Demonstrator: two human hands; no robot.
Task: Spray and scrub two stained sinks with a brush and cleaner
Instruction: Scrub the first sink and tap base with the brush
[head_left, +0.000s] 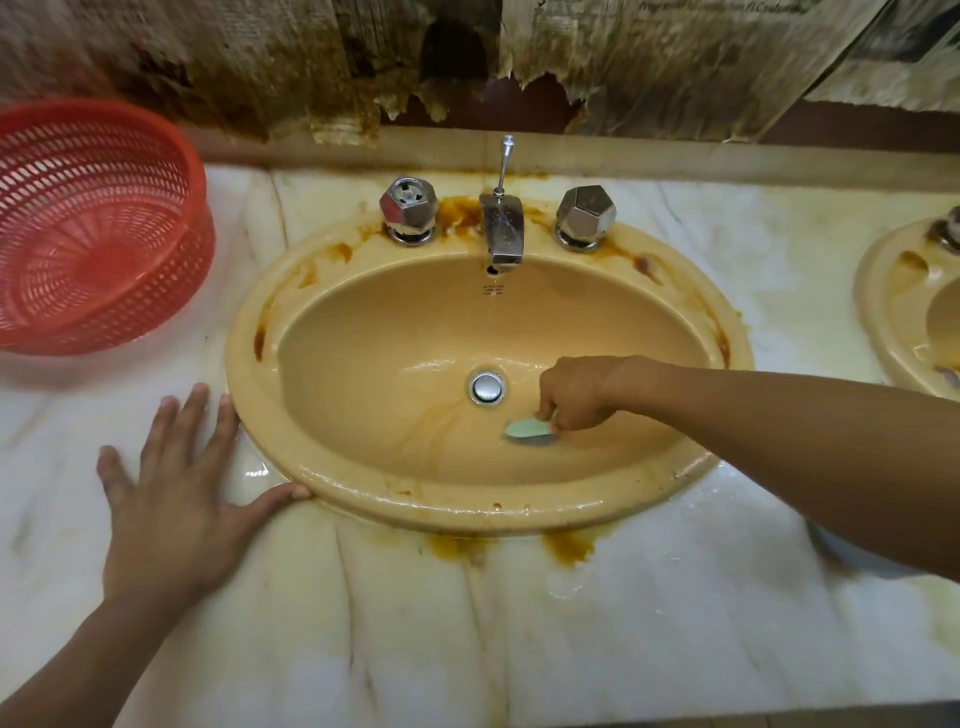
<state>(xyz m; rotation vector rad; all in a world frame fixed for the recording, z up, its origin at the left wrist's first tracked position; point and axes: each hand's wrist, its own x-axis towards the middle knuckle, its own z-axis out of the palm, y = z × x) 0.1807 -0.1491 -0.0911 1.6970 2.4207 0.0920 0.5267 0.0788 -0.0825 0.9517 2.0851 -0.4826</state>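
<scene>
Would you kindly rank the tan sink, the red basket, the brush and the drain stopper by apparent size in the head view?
1. tan sink
2. red basket, though cut off at the left edge
3. brush and drain stopper: alike, left unranked; the right hand covers part of the brush.

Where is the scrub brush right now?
Head view: the pale green brush is in the right hand, low in the tan sink, just right of the drain stopper.
</scene>
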